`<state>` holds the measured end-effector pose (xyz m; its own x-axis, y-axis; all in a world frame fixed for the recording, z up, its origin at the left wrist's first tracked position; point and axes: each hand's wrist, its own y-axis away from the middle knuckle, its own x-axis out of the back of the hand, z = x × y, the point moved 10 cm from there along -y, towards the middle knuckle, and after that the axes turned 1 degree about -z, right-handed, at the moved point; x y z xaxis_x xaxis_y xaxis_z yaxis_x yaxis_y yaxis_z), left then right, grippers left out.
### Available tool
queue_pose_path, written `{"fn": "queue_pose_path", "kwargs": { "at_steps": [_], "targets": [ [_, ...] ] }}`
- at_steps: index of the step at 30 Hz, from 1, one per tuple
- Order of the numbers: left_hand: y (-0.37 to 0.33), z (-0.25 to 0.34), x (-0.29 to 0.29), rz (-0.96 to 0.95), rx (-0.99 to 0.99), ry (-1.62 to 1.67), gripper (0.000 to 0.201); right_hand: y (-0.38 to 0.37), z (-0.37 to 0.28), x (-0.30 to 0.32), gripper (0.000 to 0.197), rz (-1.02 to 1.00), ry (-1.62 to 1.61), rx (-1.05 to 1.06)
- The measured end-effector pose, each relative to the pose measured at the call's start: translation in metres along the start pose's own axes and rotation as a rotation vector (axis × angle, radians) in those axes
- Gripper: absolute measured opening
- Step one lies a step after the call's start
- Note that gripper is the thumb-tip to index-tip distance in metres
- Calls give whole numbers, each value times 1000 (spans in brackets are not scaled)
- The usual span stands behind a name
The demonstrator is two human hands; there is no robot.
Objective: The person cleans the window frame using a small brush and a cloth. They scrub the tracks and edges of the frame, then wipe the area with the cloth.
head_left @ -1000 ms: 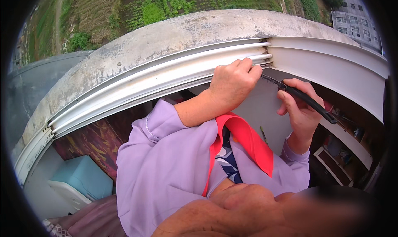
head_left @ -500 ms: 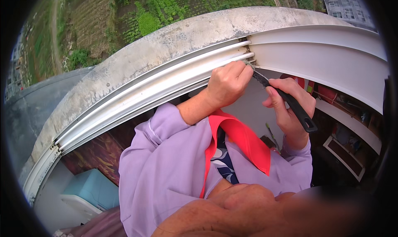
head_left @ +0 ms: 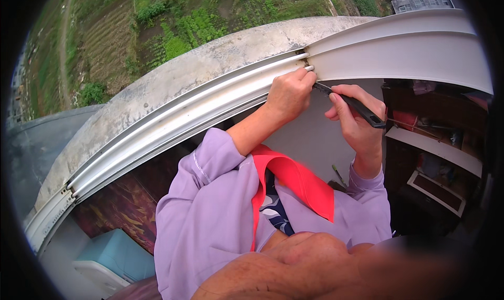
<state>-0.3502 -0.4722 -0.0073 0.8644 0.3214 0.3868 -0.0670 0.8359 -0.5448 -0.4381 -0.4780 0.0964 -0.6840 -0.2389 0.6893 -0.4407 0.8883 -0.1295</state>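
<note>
1. The white window track (head_left: 210,108) runs from the left up to the hands; it looks rigid and smooth.
2. The left hand (head_left: 290,92) has its grip curled closed near the track's right end; I cannot tell what is inside.
3. The black-handled tool (head_left: 362,111) slants from the left fingers, its tip hidden; it seems light, stiff, perhaps slippery if wet.
4. The right hand (head_left: 359,134) has its grip pinched around the thicker part, which seems the best place for holding.
</note>
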Motion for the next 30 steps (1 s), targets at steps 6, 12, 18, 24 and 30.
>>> {"fn": "queue_pose_path", "kwargs": {
  "at_steps": [6,12,18,24,30],
  "targets": [
    [-7,-4,-2,-12,56,62,13,-14,13,2,2,-17,-94,-153],
    [-6,-7,-2,-21,34,76,14,1,4,2,2,60,-70,-41],
    [-12,-11,-5,-44,65,134,14,-4,10,5,3,89,-97,-122],
    [-9,-12,-5,-87,78,84,16,1,8,5,7,116,-93,-70],
    [-18,-4,7,-198,120,-194,15,11,34,-6,16,119,-176,-198]
  ]
}}
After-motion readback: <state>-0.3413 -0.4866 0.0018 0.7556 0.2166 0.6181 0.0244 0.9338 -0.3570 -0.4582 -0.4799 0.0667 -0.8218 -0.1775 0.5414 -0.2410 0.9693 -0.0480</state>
